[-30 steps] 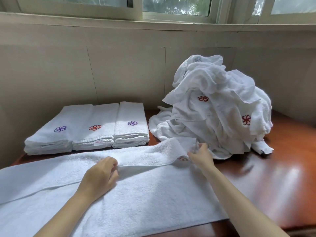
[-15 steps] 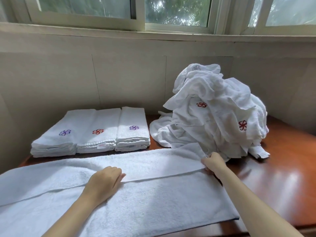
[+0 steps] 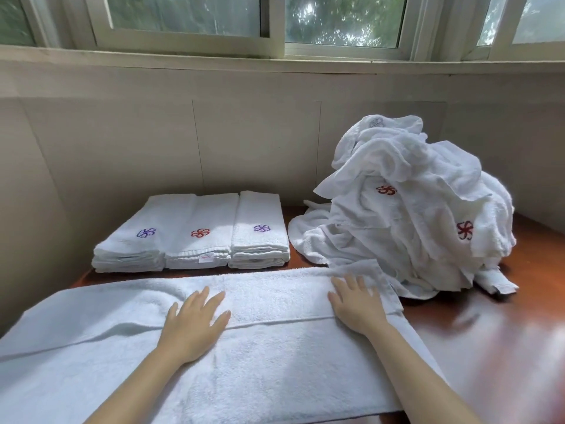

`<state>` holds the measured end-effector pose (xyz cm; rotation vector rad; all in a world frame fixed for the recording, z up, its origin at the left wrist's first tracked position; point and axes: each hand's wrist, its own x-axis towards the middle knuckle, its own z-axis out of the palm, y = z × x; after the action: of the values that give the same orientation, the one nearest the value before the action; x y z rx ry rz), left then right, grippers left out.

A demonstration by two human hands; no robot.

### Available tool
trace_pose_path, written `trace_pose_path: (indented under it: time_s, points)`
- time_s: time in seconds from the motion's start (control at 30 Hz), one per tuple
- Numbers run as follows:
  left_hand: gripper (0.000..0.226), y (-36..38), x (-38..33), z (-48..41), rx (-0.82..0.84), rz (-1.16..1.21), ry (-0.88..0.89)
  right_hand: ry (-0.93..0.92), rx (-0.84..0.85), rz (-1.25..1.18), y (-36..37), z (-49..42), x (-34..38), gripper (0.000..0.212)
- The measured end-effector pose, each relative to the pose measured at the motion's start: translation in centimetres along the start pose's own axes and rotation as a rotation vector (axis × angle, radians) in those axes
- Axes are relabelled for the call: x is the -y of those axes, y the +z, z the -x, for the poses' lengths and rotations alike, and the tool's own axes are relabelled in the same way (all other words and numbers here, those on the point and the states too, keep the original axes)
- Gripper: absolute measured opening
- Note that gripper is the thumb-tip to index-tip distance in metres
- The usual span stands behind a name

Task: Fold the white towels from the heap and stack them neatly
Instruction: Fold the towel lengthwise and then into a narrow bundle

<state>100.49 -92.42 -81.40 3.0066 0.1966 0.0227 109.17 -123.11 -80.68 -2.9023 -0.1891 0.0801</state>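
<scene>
A long white towel [image 3: 269, 371] lies spread across the front of the table, its far edge folded over toward me. My left hand [image 3: 195, 322] lies flat on the folded strip near its middle, fingers spread. Pressing flat on the strip near its right end is my right hand [image 3: 357, 304], fingers straight. A tall heap of crumpled white towels [image 3: 406, 215] with red flower marks stands at the back right, touching the spread towel's far right corner. Three stacks of folded white towels [image 3: 195, 234] sit side by side at the back left.
The reddish wooden table [image 3: 495, 341] shows bare at the right of the spread towel. A beige wall [image 3: 244, 142] rises right behind the stacks and heap, with a window sill and windows [image 3: 275, 26] above.
Both hands let go of the towel's folded edge and opened. They now lie flat on the folded strip. The strip lies flatter than before.
</scene>
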Motion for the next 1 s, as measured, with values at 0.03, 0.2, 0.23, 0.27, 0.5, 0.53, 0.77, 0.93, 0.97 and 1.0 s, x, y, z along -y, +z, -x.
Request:
trace_pose_path:
  time_s: [0.03, 0.2, 0.23, 0.27, 0.5, 0.53, 0.77, 0.93, 0.97, 1.0]
  points:
    - [0.056, 0.3, 0.3, 0.1, 0.034, 0.015, -0.02, 0.052, 0.052, 0.001, 0.2, -0.3, 0.1, 0.056]
    - [0.062, 0.8, 1.2, 2.1, -0.019, -0.002, -0.11, 0.182, 0.056, 0.066, 0.9, 0.3, 0.6, 0.07]
    - [0.064, 0.7, 1.7, 2.5, -0.039, -0.008, -0.128, 0.2, 0.054, 0.076, 0.8, 0.7, 0.6, 0.072]
    - [0.065, 0.6, 2.3, 3.0, -0.058, -0.006, -0.147, 0.214, 0.054, 0.089, 0.8, 1.2, 0.6, 0.073]
    - [0.051, -1.6, 10.6, 6.3, -0.222, 0.068, -0.406, 0.228, -0.074, 0.142, 1.5, 3.4, 5.8, 0.038]
    - [0.05, -1.9, 12.0, 6.6, -0.246, 0.089, -0.442, 0.125, -0.136, 0.166, 1.6, 3.4, 7.4, 0.029]
    - [0.024, -2.8, 16.9, 7.0, -0.371, 0.226, -0.486, -0.423, -0.198, -0.104, 5.0, 5.4, 19.1, 0.023]
    - [0.005, -2.3, 17.3, 6.7, -0.467, 0.259, -0.5, -0.434, -0.307, -0.097, 6.1, 5.2, 19.4, 0.015]
    - [0.008, -2.2, 17.3, 6.7, -0.47, 0.264, -0.514, -0.431, -0.31, -0.078, 6.1, 5.2, 19.3, 0.015]
    - [0.009, -2.2, 17.2, 6.7, -0.467, 0.266, -0.531, -0.435, -0.314, -0.066, 6.2, 5.3, 19.4, 0.014]
